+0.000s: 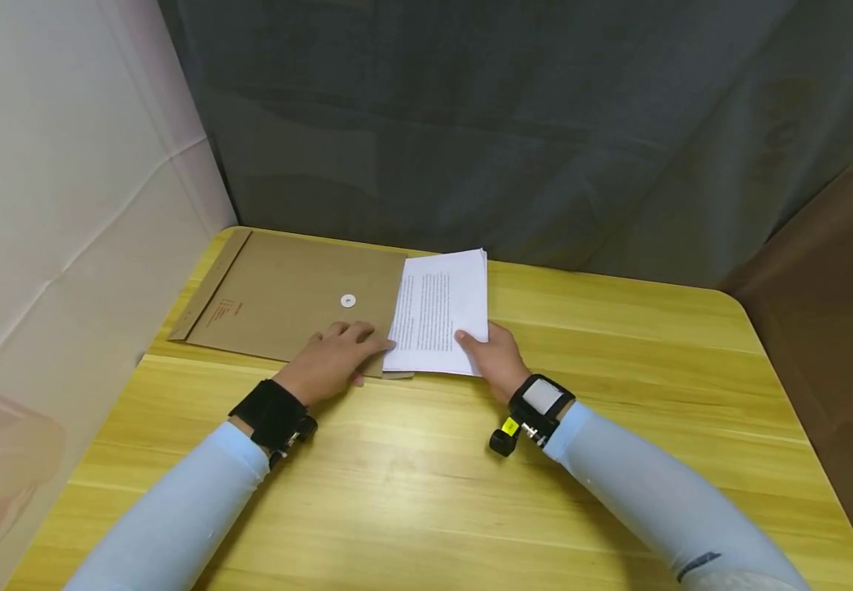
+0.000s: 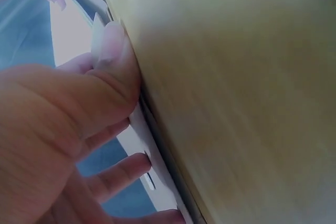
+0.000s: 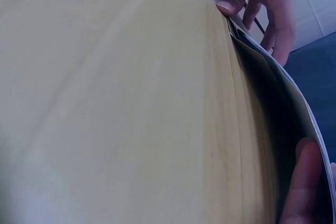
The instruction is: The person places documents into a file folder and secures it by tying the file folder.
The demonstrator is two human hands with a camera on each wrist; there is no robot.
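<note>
Biggest thing I've got in view is the yellow wooden desk (image 1: 618, 394), pushed up against a dark grey curtain (image 1: 515, 123) with a pale sheet (image 1: 64, 205) hanging off to my left. On the far left part of the desk there's a big brown envelope (image 1: 278, 295) lying flat, flap end pointing left, with a little white string-button (image 1: 348, 300) near the middle. Sticking out of its right end is a stack of printed white pages (image 1: 441, 308), partly over the envelope's edge and partly over bare desk.

My left hand (image 1: 333, 357) is lying on the envelope's near right corner, fingers mostly straight, fingertips touching the left edge of the pages. From the left wrist view the thumb (image 2: 113, 51) is pressed against the sheet edges. My right hand (image 1: 496, 357) is grasping the pages at their near right corner, thumb on top and fingers tucked under. Both wrists have black camera straps on.
</note>
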